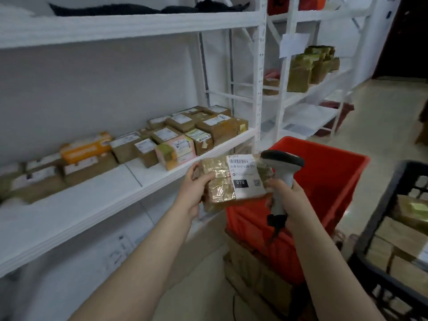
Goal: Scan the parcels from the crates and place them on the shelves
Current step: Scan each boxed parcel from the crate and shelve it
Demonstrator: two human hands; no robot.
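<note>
My left hand point(194, 190) grips a brown taped parcel point(218, 181) by its left side, held up in front of the white shelf point(97, 193). A white label with a barcode and "010" faces me on the parcel. My right hand point(287, 200) holds a grey handheld scanner point(283, 167) by its handle, its dark head just right of the label and pointing at it. A red crate point(333, 181) stands behind and below both hands. A black crate point(393, 239) with brown parcels inside sits at the right.
Many labelled cardboard parcels point(185, 135) lie in rows on the middle shelf, with bare shelf in front of them. A second white rack point(308, 72) with brown parcels stands further right. A cardboard box point(257, 274) sits under the red crate on the tiled floor.
</note>
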